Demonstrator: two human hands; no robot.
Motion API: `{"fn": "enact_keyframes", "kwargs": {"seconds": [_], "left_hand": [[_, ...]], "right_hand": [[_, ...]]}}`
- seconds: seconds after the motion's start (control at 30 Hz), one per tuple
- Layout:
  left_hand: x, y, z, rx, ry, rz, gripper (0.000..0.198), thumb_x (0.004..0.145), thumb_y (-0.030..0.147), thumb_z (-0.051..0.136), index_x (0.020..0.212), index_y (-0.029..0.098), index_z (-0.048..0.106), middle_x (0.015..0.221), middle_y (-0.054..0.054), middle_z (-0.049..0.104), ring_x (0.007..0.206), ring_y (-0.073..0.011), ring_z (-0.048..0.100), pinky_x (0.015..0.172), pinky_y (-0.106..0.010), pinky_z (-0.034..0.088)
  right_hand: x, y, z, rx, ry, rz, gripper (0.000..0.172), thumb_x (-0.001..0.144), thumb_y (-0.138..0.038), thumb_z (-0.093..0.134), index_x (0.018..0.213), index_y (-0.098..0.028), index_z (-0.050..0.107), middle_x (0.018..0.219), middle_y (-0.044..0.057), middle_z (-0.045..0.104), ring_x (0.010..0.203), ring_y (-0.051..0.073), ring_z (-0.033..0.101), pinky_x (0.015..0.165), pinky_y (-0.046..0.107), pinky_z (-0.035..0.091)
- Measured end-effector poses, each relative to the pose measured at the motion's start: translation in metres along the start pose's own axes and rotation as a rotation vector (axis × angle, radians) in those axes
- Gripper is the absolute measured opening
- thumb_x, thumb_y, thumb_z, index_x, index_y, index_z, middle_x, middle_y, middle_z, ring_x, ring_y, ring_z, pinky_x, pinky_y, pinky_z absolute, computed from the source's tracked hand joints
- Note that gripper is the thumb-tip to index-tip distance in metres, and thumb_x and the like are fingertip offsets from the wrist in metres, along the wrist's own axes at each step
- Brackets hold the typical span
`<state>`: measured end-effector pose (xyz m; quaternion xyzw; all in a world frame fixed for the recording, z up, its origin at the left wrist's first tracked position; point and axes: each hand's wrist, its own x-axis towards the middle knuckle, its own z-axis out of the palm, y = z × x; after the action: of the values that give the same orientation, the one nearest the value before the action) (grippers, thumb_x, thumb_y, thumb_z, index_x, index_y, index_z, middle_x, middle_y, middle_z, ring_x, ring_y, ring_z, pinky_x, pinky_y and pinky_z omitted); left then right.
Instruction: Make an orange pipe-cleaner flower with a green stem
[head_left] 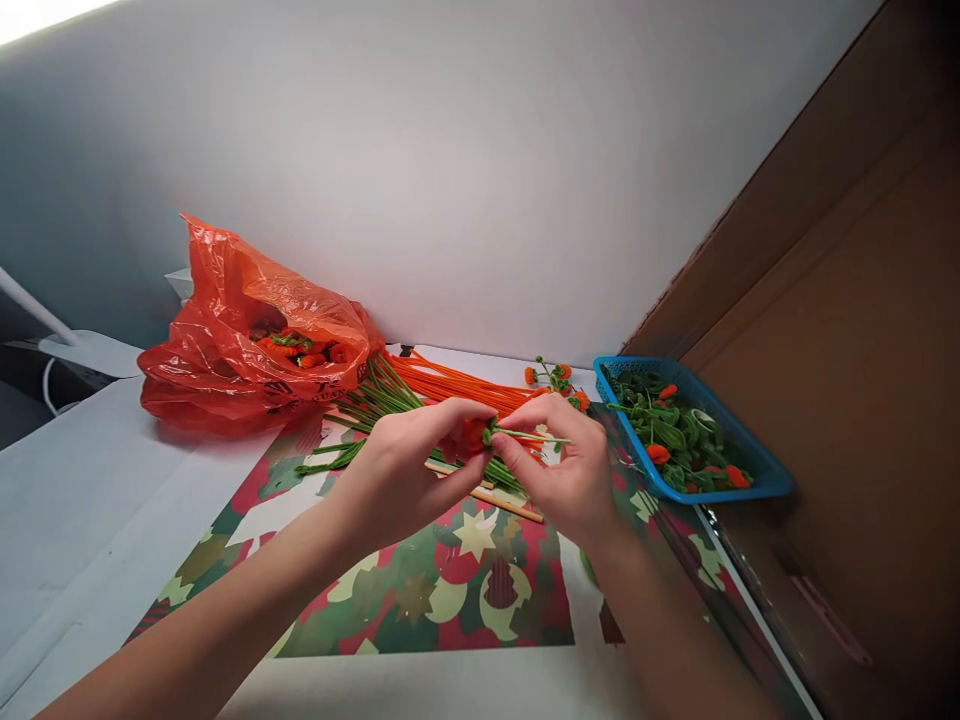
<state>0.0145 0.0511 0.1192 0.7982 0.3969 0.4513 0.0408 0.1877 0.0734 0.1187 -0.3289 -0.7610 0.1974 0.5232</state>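
Note:
Between my two hands is a small orange pipe-cleaner flower (475,433) with a green base and a thin green stem pointing right. My left hand (409,460) is closed around the orange head, thumb below and fingers above. My right hand (566,460) pinches the green stem (529,436) just beside the base, between thumb and forefinger. Behind the hands lie bundles of green pipe cleaners (386,390) and orange pipe cleaners (450,382). A finished-looking sprig of orange blooms (555,375) rests beyond my right hand.
An orange plastic bag (225,350) holding orange pieces stands at the back left. A blue basket (765,487) of green leaves and orange bits sits at right, by a cardboard panel (847,330). Wooden sticks (510,506) lie on the patterned sheet (420,600).

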Motion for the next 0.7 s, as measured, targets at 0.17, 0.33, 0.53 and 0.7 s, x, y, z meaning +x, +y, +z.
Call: {"fn": "enact_keyframes", "kwargs": {"seconds": [0.17, 0.33, 0.53, 0.7], "left_hand": [[-0.0035, 0.0002, 0.0024, 0.106, 0.103, 0.119, 0.024, 0.081, 0.014, 0.062, 0.103, 0.021, 0.059, 0.085, -0.001, 0.073, 0.067, -0.0108, 0.067, 0.067, -0.021, 0.055], [-0.0019, 0.0006, 0.0028, 0.122, 0.13, 0.209, 0.027, 0.079, 0.01, 0.062, 0.105, 0.02, 0.059, 0.079, 0.0, 0.072, 0.064, -0.0118, 0.065, 0.065, -0.024, 0.054], [-0.0036, 0.0002, 0.0053, 0.116, 0.102, 0.169, 0.024, 0.081, 0.012, 0.06, 0.104, 0.02, 0.059, 0.079, 0.0, 0.071, 0.067, -0.0119, 0.066, 0.066, -0.023, 0.053], [0.0034, -0.0083, -0.0035, 0.119, 0.021, -0.014, 0.021, 0.082, 0.02, 0.058, 0.102, 0.019, 0.061, 0.082, -0.001, 0.072, 0.069, -0.0126, 0.066, 0.066, -0.023, 0.052]], "right_hand": [[-0.0023, -0.0038, -0.0023, 0.005, -0.012, -0.027, 0.005, 0.081, -0.017, 0.064, 0.078, -0.021, 0.064, 0.075, 0.001, 0.067, 0.073, 0.017, 0.06, 0.073, 0.034, 0.047], [-0.0026, -0.005, -0.0034, -0.018, -0.021, -0.057, 0.007, 0.083, -0.019, 0.06, 0.077, -0.022, 0.062, 0.074, 0.001, 0.067, 0.073, 0.018, 0.06, 0.075, 0.037, 0.048], [-0.0023, -0.0023, -0.001, -0.032, -0.02, -0.05, 0.008, 0.082, -0.017, 0.06, 0.076, -0.022, 0.061, 0.072, 0.0, 0.065, 0.072, 0.017, 0.059, 0.076, 0.037, 0.046], [-0.0025, 0.0029, -0.0018, -0.088, -0.051, 0.059, 0.024, 0.08, -0.027, 0.067, 0.103, -0.023, 0.062, 0.092, 0.003, 0.067, 0.084, 0.02, 0.06, 0.08, 0.037, 0.046]]}}
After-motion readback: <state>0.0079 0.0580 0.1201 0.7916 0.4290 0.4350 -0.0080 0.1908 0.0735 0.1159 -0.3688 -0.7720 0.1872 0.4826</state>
